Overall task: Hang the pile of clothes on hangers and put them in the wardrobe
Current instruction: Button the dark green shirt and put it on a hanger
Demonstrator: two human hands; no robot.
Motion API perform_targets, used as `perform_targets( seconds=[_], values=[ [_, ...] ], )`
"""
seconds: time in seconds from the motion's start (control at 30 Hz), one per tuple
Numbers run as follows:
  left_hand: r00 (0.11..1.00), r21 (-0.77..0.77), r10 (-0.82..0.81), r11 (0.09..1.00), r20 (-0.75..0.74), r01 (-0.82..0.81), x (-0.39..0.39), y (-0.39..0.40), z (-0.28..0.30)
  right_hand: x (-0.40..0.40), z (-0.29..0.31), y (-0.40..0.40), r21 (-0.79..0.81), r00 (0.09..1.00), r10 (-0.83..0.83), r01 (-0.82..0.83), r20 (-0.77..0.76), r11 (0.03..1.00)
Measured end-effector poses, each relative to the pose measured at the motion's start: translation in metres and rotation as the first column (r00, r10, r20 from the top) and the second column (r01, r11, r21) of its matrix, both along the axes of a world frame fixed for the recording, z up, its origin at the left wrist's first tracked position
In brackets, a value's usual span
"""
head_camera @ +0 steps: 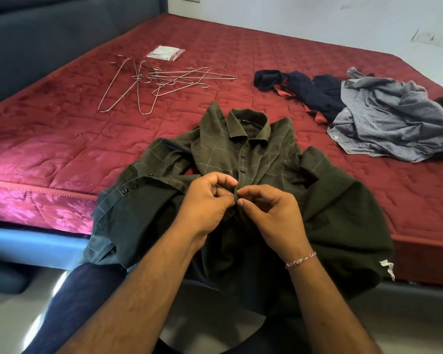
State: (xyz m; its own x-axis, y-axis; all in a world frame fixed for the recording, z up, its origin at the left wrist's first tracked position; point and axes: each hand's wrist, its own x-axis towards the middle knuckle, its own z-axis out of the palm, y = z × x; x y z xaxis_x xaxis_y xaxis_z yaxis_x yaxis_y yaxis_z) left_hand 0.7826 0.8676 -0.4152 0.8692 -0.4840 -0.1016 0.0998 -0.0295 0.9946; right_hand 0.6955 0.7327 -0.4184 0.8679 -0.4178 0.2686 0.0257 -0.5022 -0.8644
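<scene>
Hands pinching shirt (pixel 253 154) placket: left (pixel 207 200), right (pixel 271 213). Spread on bed (pixel 62 129). Hangers (pixel 154 83), clothes pile (pixel 384 118) beyond.

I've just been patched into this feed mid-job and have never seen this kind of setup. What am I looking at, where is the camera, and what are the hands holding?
There is no machine here. A person works with bare hands, and the one picture comes from a wide-angle camera on their head, looking forward and down.

The surface is a bed with a red mattress. A green shirt lies at its near edge, collar away from the person, its lower part hanging over the edge. The left hand and right hand meet at the shirt's front: the fingers pinch the placket at a button, two buttons above it closed. Whether they are fastening or undoing it, I cannot tell.

Further back lie loose wire hangers and a small packet. To the right are crumpled clothes: a dark garment and a grey shirt. No wardrobe is in view.
</scene>
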Motion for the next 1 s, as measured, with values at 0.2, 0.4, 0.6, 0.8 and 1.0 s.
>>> perform_targets(
  seconds=[0.2,0.4,0.6,0.8,1.0],
  values=[
    [0.998,-0.053,0.055,0.997,-0.028,-0.056,-0.005,-0.002,-0.005,0.003,-0.003,0.009,-0.081,0.999,-0.047,0.049,0.019,0.996],
    [1.000,-0.136,0.012,0.991,-0.027,-0.015,-0.005,0.001,-0.005,0.001,0.003,0.006,0.381,1.000,-0.006,0.008,-0.006,0.925],
    [1.000,-0.225,0.005,0.974,-0.019,-0.009,-0.008,0.005,0.003,0.000,0.005,0.006,0.268,0.994,-0.010,0.040,-0.113,0.962],
    [0.798,0.226,-0.177,0.973,0.575,0.053,-0.007,0.033,-0.013,-0.030,0.017,-0.011,-0.361,0.986,0.036,-0.092,-0.160,0.928],
    [0.517,0.353,-0.276,0.934,0.810,-0.053,-0.008,0.040,-0.041,-0.044,0.031,-0.022,-0.552,0.951,-0.012,-0.169,-0.309,0.816]
  ],
)
